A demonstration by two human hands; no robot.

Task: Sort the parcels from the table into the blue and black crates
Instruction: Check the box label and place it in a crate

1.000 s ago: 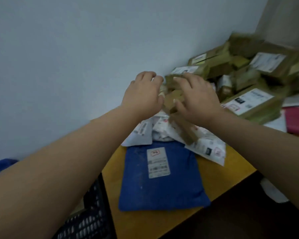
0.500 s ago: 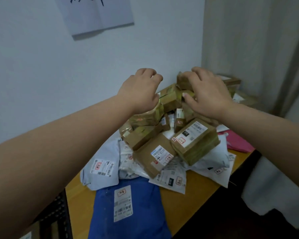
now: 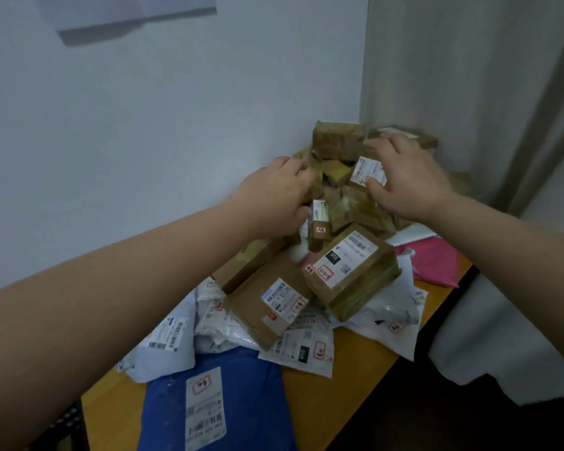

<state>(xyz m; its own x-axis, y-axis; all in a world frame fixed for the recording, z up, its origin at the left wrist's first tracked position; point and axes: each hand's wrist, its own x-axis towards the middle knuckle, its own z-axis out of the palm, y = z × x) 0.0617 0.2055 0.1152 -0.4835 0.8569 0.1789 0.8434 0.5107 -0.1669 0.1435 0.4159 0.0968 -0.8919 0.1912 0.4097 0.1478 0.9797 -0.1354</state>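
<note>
— Where the wooden surface meets the corner, what lies there?
— Parcels, heaped mid-frame; a blue mailer at lower centre.
— Hands?
— Left hand curled into the boxes; right hand pinching a labelled box — upper centre.

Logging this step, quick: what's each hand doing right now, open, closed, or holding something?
Left hand: fingers curled into the brown parcels; an actual hold cannot be told.
Right hand: grips a small labelled box.
</note>
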